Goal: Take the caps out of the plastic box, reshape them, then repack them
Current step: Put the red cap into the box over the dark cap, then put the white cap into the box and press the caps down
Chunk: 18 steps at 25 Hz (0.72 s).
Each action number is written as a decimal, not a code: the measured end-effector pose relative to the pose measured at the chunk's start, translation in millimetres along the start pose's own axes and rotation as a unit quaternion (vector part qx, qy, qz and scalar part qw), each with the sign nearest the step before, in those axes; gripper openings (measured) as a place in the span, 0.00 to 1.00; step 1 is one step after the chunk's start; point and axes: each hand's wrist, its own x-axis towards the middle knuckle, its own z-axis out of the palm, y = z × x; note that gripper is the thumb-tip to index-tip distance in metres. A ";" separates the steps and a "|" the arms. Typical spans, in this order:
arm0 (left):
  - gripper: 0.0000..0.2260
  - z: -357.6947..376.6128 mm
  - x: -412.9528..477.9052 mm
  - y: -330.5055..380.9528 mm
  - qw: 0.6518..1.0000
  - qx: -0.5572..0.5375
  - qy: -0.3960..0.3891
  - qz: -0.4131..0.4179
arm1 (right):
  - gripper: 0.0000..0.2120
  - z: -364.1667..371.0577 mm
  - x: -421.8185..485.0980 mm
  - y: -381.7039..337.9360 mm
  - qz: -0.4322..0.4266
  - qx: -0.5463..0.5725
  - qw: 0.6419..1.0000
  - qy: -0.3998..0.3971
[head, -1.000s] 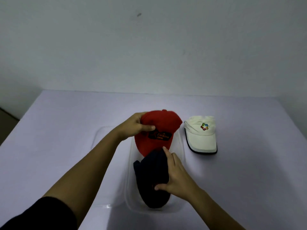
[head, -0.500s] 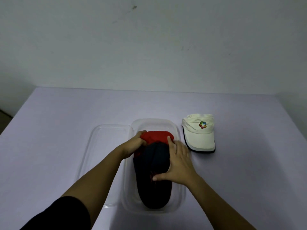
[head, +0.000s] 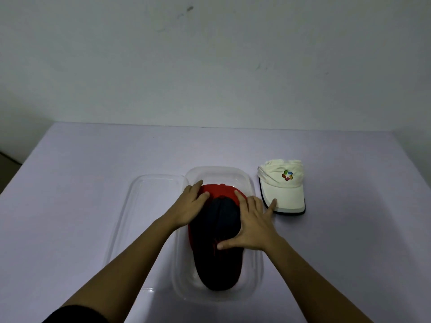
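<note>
A clear plastic box [head: 254, 271] stands on the table in front of me. Inside it lies a red cap [head: 220, 191] with a dark navy cap [head: 217, 262] stacked over it, brim toward me. My left hand [head: 190, 207] rests flat on the left side of the two caps, fingers straight. My right hand [head: 250, 223] lies spread on the right side of the navy cap, its thumb across the crown and its little finger reaching toward the white cap. A white cap [head: 282, 186] with a coloured logo sits on the table just right of the box.
The box's clear lid [head: 142, 206] lies flat directly left of the box. The lilac table [head: 81, 164] ends at a pale wall behind and drops off at the far left.
The red cap went from held up above the box down into it, under the navy cap. Both hands have flattened onto the stacked caps.
</note>
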 end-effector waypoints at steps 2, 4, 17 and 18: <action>0.34 -6.1 -13.3 -6.1 0.998 -0.020 -0.065 0.008 | 0.70 -2.5 -0.4 -1.5 0.005 -0.024 1.000 -0.007; 0.40 -8.9 -20.3 -13.7 0.994 0.011 -0.105 0.014 | 0.67 -1.6 -0.6 -4.5 0.019 -0.033 0.999 -0.002; 0.39 -7.2 -14.4 14.9 0.998 0.057 0.005 -0.014 | 0.68 -12.6 -13.1 11.4 -0.003 0.168 0.985 0.037; 0.37 -8.5 -10.2 24.6 0.998 0.039 0.057 0.001 | 0.64 -15.6 -14.6 20.0 0.005 0.195 0.978 0.071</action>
